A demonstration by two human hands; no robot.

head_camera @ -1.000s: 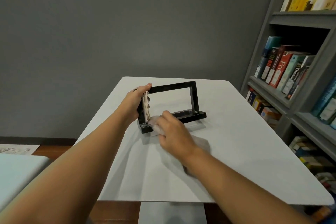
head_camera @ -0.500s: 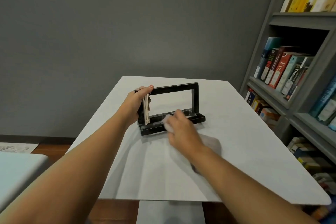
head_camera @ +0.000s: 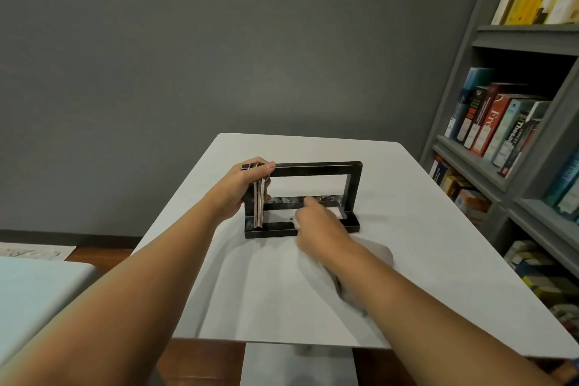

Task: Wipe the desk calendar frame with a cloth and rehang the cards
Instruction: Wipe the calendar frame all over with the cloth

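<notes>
1. On the white bench (head_camera: 423, 229), the black desk calendar frame (head_camera: 316, 168) stands upright near the middle, with its long base lying flat on the surface.
2. Your left hand (head_camera: 241, 188) is curled round the frame's upper left corner. The thumb lies along the top bar, and the fingers clamp the bunched cards (head_camera: 259, 207) against the left post.
3. The cards hang edge-on as a tight stack at the left end of the bar, their lower edges reaching the base.
4. Your right hand (head_camera: 319, 226) rests on the base right of centre, its fingers bent over a pale cloth (head_camera: 377, 255) and one fingertip reaching to the rear rail.
5. The rest of the cloth trails on the bench beneath your right wrist.
6. A grey bookshelf (head_camera: 501, 178) filled with books (head_camera: 495, 122) stands at the right, and a second pale table (head_camera: 31, 285) sits at the lower left.
</notes>
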